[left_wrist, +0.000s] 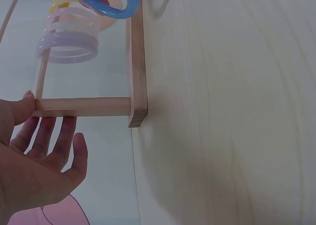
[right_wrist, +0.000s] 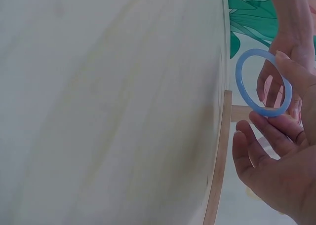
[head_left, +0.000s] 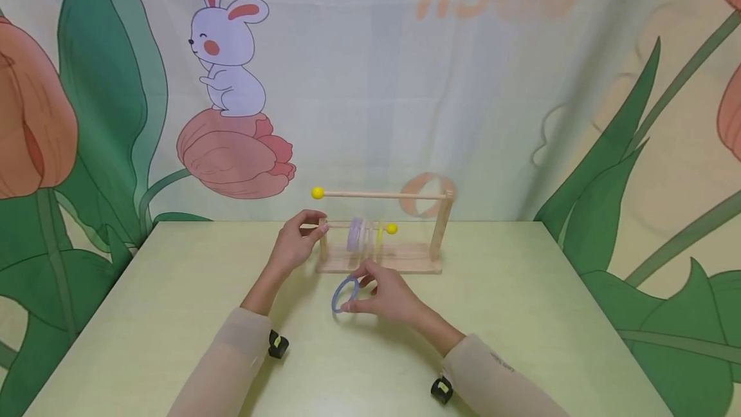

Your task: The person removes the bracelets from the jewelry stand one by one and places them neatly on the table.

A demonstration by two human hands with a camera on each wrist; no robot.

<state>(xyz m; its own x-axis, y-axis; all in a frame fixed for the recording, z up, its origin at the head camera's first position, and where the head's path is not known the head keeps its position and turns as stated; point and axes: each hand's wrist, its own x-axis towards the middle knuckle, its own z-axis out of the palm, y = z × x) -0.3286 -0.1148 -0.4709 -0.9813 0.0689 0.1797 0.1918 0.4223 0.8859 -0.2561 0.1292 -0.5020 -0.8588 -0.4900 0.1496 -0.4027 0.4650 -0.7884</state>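
A wooden bangle stand [head_left: 411, 262] stands toward the back of the table. My left hand [head_left: 294, 243] pinches the top of its short post [left_wrist: 89, 106] between thumb and fingertips. Several bangles hang on the lower rod, a lavender bangle [head_left: 352, 237] nearest that post and a yellow bangle [head_left: 379, 238] nearest the rod's yellow end ball [head_left: 392, 228]. In front of the stand, my right hand [head_left: 389, 292] holds a blue bangle [right_wrist: 239, 79] by its edge between thumb and fingers. The blue ring is tilted and apart from the rod.
Above the lower rod runs a bare upper rod [head_left: 370, 195] from the tall post [head_left: 441, 230], its yellow ball [head_left: 317, 193] pointing left. Behind the pale table [head_left: 521, 314] hangs a curtain [head_left: 370, 95] printed with a rabbit and tulips. Black wrist cameras sit at both sleeves.
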